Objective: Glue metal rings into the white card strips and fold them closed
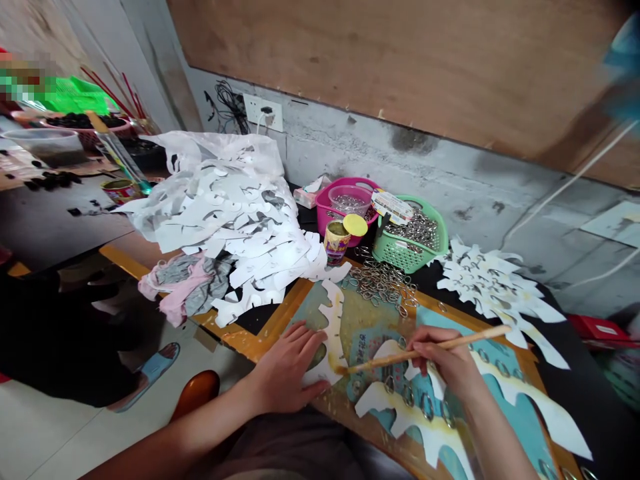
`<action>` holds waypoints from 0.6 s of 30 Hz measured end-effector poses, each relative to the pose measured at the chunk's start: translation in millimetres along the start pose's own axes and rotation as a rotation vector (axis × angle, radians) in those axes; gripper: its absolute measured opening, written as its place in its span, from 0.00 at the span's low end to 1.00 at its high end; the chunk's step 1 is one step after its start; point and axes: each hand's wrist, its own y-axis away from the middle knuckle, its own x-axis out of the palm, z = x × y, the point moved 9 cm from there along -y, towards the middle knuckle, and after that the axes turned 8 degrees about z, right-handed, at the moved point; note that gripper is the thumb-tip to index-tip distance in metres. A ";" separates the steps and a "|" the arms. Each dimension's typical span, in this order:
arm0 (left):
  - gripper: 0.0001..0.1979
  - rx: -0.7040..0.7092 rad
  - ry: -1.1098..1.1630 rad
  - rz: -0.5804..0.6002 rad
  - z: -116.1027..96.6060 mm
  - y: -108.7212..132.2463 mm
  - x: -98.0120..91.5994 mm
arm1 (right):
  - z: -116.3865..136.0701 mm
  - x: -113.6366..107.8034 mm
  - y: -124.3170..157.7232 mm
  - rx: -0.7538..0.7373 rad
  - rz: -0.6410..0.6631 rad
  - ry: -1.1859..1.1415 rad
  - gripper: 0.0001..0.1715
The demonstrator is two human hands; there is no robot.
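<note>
My left hand (291, 367) lies with its fingers spread over the left edge of a white cut-out strip (334, 333) on the work board. In my right hand (445, 357) is a thin wooden-handled brush (385, 361), held like a pen. Its tip touches the strip's lower end, where the surface looks yellowish and wet. Under and beside my right hand lie more white cut-outs (433, 427) with metal rings (427, 405) set along them. A heap of loose metal rings (383, 283) sits just beyond the board.
A big pile of white cut-outs (250, 220) stands left, beside a crumpled pink and grey cloth (185, 283). Behind are an opened can (336, 242), a pink basket (323, 207) and a green basket (407, 260) of metal pieces. Finished-looking cut-outs (495, 283) lie right. Another person's sandalled foot (150, 373) shows left.
</note>
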 end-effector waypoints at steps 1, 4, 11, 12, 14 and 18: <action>0.31 -0.001 -0.001 -0.001 -0.1 0.0 -0.1 | 2.2 -3.1 2.5 -0.010 -0.023 0.025 0.13; 0.31 0.000 -0.002 0.004 -0.8 0.1 0.1 | 9.2 -7.6 9.2 -0.048 -0.069 0.056 0.13; 0.30 -0.001 -0.009 -0.019 -0.5 0.3 -1.5 | 12.4 2.7 16.6 -0.051 -0.060 0.066 0.13; 0.30 0.003 -0.010 -0.019 -0.6 0.4 -1.0 | 12.3 2.5 17.2 -0.053 -0.056 0.067 0.14; 0.30 0.007 -0.014 -0.018 -0.3 0.7 0.1 | 11.2 2.2 18.1 -0.050 -0.030 0.086 0.14; 0.30 0.005 -0.006 -0.003 0.4 0.4 1.2 | 15.7 -6.1 22.1 -0.119 -0.100 0.146 0.12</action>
